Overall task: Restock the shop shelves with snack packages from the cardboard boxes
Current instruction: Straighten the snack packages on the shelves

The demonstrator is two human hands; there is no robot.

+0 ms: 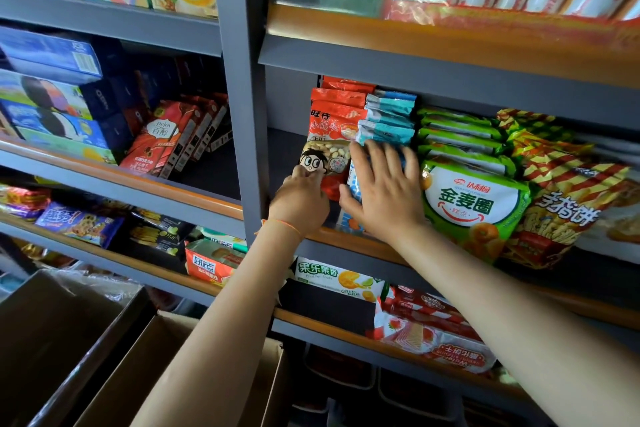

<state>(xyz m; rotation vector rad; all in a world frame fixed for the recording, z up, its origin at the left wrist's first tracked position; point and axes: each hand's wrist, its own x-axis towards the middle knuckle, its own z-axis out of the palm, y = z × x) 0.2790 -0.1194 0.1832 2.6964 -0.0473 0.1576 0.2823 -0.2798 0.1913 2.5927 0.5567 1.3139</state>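
Cardboard boxes (145, 350) below; hands touch red packet (332, 135), blue packet (384, 135)

— What do we see on the grey metal shelf with the orange front lip (349, 236)?
— We see rows standing side by side: red snack bags with a cartoon face (332, 135), pale blue bags (388, 121), green-and-white ring-snack bags (471, 198), then red-and-yellow striped bags (561, 198) at the right.

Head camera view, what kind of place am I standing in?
Most likely a small shop's snack aisle. Grey shelves hold rows of snack bags like the green bags, and open cardboard boxes sit below for restocking.
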